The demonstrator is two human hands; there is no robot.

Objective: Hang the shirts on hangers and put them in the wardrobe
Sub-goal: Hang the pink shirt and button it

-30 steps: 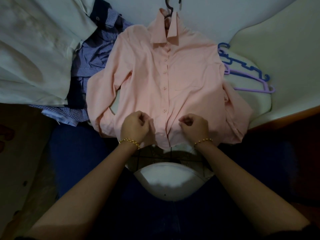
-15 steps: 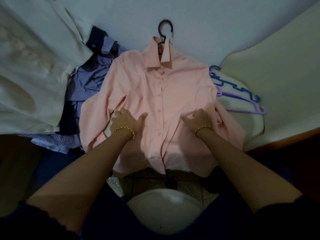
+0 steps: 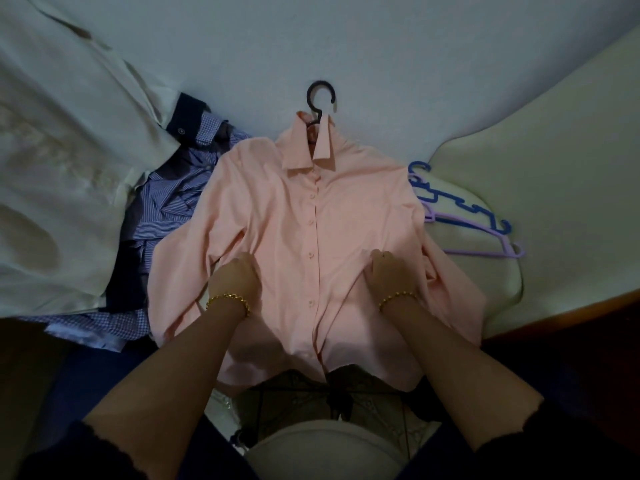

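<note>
A pink button-up shirt (image 3: 311, 209) lies face up on the pale bed sheet (image 3: 346, 46), buttoned down the front. It sits on a dark hanger (image 3: 320, 95) whose hook sticks out above the collar. My left hand (image 3: 235, 277) grips a fold of fabric on the shirt's left side, below the sleeve. My right hand (image 3: 391, 271) grips the fabric on the right side at about the same height. The shirt's hem hangs over the bed's edge toward me.
Crumpled blue striped and checked shirts (image 3: 173, 202) are piled left of the pink shirt, beside a large cream-white cloth (image 3: 69, 168). To the right lie a blue hanger (image 3: 436, 195) and a purple hanger (image 3: 485, 251) on a cream cushion (image 3: 554, 168). A wooden edge (image 3: 571, 313) runs below.
Both hands have moved from the hem up the shirt to its sides, and the fingers have curled into the fabric. The shirt sits lower in the view.
</note>
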